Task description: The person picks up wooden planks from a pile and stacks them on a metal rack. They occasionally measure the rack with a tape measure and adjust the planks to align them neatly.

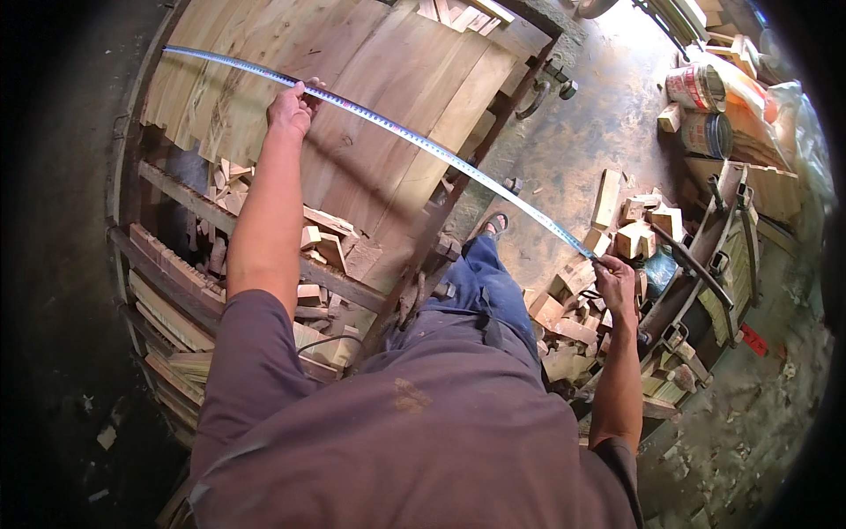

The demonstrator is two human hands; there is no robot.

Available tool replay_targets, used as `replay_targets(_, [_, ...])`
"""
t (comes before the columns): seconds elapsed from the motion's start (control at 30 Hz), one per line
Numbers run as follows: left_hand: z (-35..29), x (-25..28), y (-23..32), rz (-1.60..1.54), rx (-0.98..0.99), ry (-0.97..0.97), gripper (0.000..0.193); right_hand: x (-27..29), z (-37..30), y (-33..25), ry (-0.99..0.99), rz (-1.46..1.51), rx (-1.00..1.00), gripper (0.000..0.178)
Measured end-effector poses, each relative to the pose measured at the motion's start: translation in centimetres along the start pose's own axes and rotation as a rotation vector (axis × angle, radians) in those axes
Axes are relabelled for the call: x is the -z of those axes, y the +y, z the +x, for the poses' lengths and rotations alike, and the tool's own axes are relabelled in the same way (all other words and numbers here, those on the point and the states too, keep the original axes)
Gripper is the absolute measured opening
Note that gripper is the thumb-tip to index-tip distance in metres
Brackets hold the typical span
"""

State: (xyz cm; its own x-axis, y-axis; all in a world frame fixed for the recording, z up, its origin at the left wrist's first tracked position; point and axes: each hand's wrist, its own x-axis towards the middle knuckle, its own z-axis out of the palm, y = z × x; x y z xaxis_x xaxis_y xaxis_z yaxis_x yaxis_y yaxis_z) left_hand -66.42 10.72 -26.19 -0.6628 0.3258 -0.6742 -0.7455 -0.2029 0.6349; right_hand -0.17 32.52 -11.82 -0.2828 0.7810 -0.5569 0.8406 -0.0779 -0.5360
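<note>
A tape measure's long pale blade [423, 141] runs from the upper left over a panel of light wooden boards [379, 70] and out past the panel's right edge. My left hand [294, 108] is closed on the blade partway along it, above the boards, with the thumb on the near side. Lower on the right, my right hand [615, 280] has its fingers closed at the blade's near end. Whether a case sits inside that hand is hidden. The blade's far end lies by the panel's left edge.
The boards rest on a dark metal frame [348, 286] with offcuts beneath. Wood blocks [630, 234] are heaped on the floor to the right, beside a rack of metal clamps [705, 264]. Beyond stand two buckets [696, 86]. A sandalled foot [496, 224] shows beside the frame.
</note>
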Motion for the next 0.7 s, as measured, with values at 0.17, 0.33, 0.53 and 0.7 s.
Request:
replay_targets(0.17, [-0.4,-0.2,-0.3,0.028,-0.024,0.009,0.018,-0.5,0.4,1.0,0.008,0.012,0.022,0.011])
replay_targets(0.33, [-1.2,-0.9,-0.2,0.099,-0.022,0.018,0.020,-0.5,0.5,1.7,-0.024,0.058,-0.058,0.015])
replay_targets(0.53, [-2.3,-1.5,0.0,0.115,-0.026,0.031,0.022,-0.7,0.6,2.2,0.010,0.033,-0.031,0.010])
replay_targets(0.7, [-2.1,-1.0,-0.2,0.068,-0.030,0.037,0.022,-0.6,0.5,1.3,0.026,0.013,-0.049,0.012])
